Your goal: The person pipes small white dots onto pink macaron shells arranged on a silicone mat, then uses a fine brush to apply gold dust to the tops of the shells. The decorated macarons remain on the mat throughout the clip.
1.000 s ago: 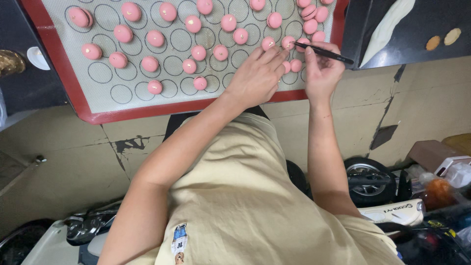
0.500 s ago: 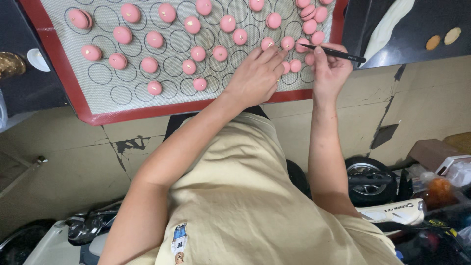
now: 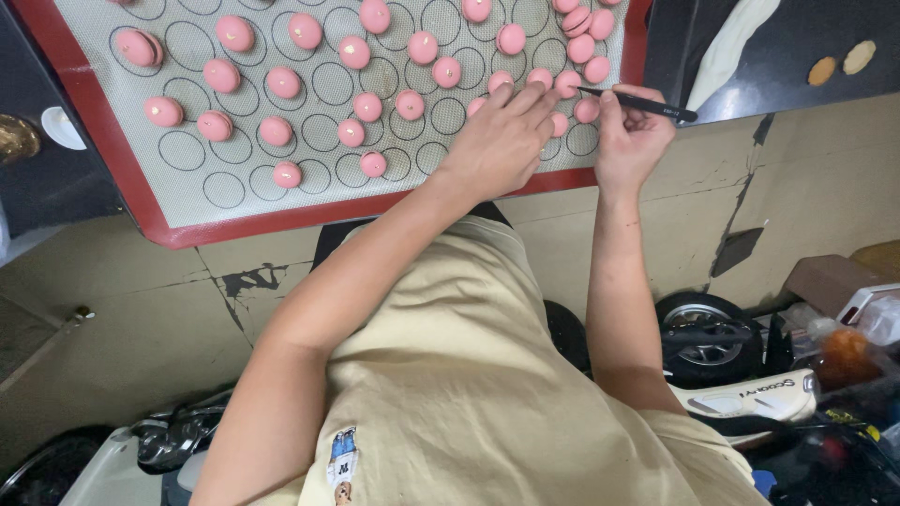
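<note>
A grey baking mat (image 3: 281,192) with a red border and printed black circles lies on the dark counter. Several pink macarons (image 3: 353,52) sit on it, some with a small gold fleck on top. My left hand (image 3: 502,136) rests flat on the mat near its front right corner, fingers spread among the macarons. My right hand (image 3: 633,136) grips black tweezers (image 3: 637,101), whose tip points left towards a pink macaron (image 3: 567,82) next to my left fingertips.
A black board (image 3: 797,47) to the right carries a white smear and two small tan discs (image 3: 834,64). A white dish (image 3: 61,126) sits left of the mat. Below the counter edge are a scooter wheel (image 3: 708,342), boxes and clutter on the floor.
The tweezers have swung slightly to the right and up with my right hand. My left hand stays on the mat in nearly the same place.
</note>
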